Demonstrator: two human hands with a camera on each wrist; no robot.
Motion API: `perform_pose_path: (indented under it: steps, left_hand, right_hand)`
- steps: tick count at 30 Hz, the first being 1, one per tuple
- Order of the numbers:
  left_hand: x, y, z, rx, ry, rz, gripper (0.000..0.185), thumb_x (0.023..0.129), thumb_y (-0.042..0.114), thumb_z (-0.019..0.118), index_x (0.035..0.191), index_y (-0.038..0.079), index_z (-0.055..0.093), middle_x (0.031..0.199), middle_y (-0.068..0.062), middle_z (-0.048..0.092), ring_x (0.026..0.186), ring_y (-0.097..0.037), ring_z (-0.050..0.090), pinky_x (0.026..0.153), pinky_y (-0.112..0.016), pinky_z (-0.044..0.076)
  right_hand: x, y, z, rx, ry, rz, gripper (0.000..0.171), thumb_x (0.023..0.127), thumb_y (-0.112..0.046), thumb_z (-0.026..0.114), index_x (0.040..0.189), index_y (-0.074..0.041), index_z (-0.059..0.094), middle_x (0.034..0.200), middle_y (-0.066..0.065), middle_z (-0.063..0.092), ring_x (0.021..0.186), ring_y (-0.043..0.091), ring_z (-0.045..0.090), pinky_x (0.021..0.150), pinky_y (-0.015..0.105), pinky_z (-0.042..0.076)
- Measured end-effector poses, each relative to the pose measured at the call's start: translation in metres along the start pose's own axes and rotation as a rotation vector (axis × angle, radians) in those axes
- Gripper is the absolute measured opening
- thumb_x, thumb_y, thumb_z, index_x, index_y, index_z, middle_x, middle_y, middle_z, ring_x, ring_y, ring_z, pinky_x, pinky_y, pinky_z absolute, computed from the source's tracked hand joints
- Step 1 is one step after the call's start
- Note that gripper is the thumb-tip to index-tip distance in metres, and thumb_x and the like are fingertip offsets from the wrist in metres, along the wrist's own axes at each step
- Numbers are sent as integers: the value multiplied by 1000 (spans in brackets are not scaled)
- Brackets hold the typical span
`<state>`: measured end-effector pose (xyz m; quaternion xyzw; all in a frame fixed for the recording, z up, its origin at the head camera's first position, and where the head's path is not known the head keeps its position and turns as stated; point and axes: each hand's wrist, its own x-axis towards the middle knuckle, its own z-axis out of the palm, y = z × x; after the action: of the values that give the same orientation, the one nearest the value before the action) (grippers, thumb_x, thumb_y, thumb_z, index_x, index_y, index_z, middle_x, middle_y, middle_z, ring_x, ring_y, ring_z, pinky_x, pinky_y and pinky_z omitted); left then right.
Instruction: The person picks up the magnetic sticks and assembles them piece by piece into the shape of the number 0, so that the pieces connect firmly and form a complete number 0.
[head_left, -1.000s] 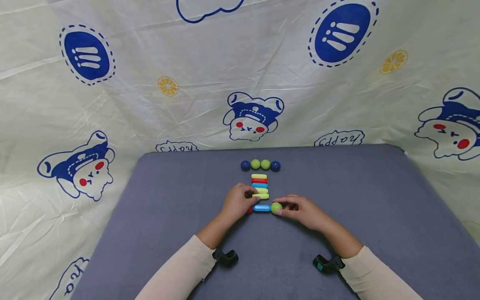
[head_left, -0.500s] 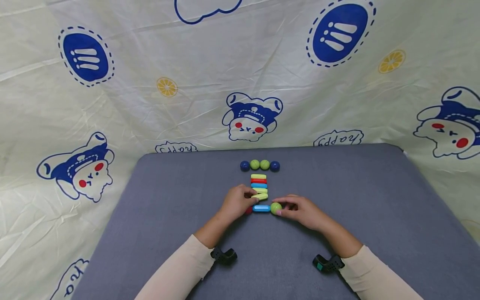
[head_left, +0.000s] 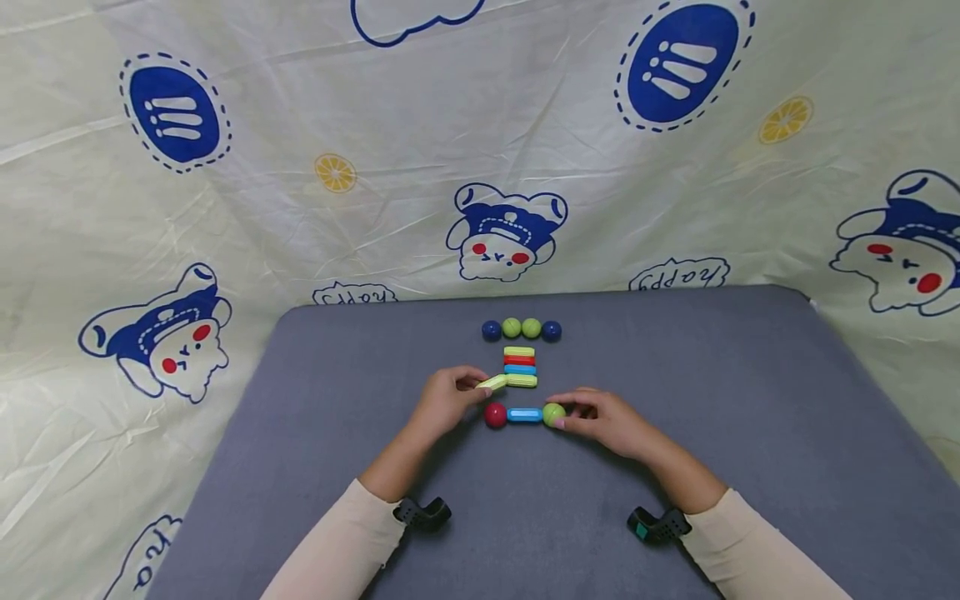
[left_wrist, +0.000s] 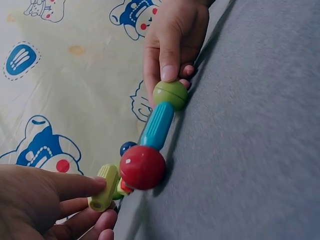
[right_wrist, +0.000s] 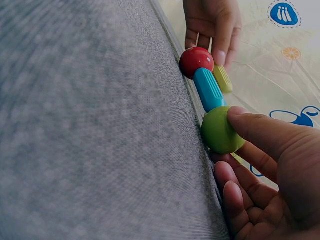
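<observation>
Since a moment ago, my left hand (head_left: pixel 442 398) has pulled back to the left and has taken one yellow-green stick (head_left: pixel 492 382) away from the near end of the pile of sticks (head_left: pixel 520 367). Before, this hand covered the red ball (head_left: pixel 495 414); now the red ball is in plain view. My left thumb and fingers pinch the stick at its left end, and it is tilted, with its far end still just beside the lowest stick of the pile.

My right hand (head_left: pixel 609 421) has not moved. Its fingertips are curled on the green ball (head_left: pixel 553 413) and keep it in place on the bench (head_left: pixel 750 400). The red ball, the blue stick (head_left: pixel 523 414) and the green ball touch each other in one straight line across the bench, near me. In the right wrist view the thumb (right_wrist: pixel 260 127) presses on the top of the green ball.

I judge that the small chain is joined and steady, and that the stick in my left hand is the next piece, free to be added, probably near the red ball.

Behind the pile, four balls (head_left: pixel 521 329) lie in a row, blue at the two ends and green between. A printed cloth (head_left: pixel 300 208) hangs behind the bench.
</observation>
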<state>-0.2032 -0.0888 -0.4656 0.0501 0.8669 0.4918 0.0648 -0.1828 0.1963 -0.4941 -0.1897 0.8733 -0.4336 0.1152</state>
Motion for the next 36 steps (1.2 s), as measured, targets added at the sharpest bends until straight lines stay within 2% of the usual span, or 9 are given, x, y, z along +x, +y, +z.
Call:
perform_pose_path:
  steps: [5, 11, 19, 25, 33, 36]
  left_hand:
    - [-10, -10, -9, -18, 0, -19, 18, 92, 16, 75, 108, 8, 77, 101, -9, 75, 83, -13, 62, 66, -24, 51]
    - [-23, -22, -13, -22, -9, -43, 17, 93, 15, 73, 106, 5, 78, 98, -9, 75, 78, -10, 59, 66, -23, 49]
    - [-40, -32, -19, -85, -48, -72, 15, 92, 10, 73, 103, 1, 77, 83, -11, 74, 67, -9, 63, 63, -26, 54]
    - [-48, -33, -17, -132, -94, -114, 17, 92, 11, 73, 104, 0, 76, 81, -10, 74, 65, -9, 64, 64, -26, 56]
    - [-49, -30, -10, -158, -113, -117, 19, 92, 13, 73, 105, -1, 75, 86, -9, 75, 67, -8, 65, 65, -27, 57]
    - [-50, -28, -8, -157, -149, -118, 22, 91, 13, 75, 108, -1, 73, 87, -9, 75, 67, -10, 64, 65, -27, 57]
  right_hand:
    - [1, 1, 0, -8, 3, 7, 35, 95, -31, 72, 127, -18, 70, 106, 3, 63, 87, 15, 55, 74, 25, 47]
    - [1, 0, 0, -14, 5, 11, 34, 95, -31, 72, 127, -19, 71, 105, 3, 62, 88, 16, 55, 74, 25, 47]
    - [1, -1, 0, -10, 19, 11, 35, 95, -30, 72, 127, -17, 70, 102, 3, 62, 87, 15, 55, 73, 25, 47]
    - [1, -1, 0, -10, 23, 4, 34, 95, -31, 72, 127, -18, 71, 100, 2, 62, 85, 15, 55, 73, 25, 47]
    - [1, 2, 0, -17, 32, 11, 35, 95, -34, 71, 127, -19, 70, 111, 4, 63, 86, 13, 56, 73, 24, 47]
    - [2, 1, 0, -10, 32, 9, 35, 95, -33, 71, 127, -19, 70, 110, 4, 63, 87, 14, 56, 74, 24, 47]
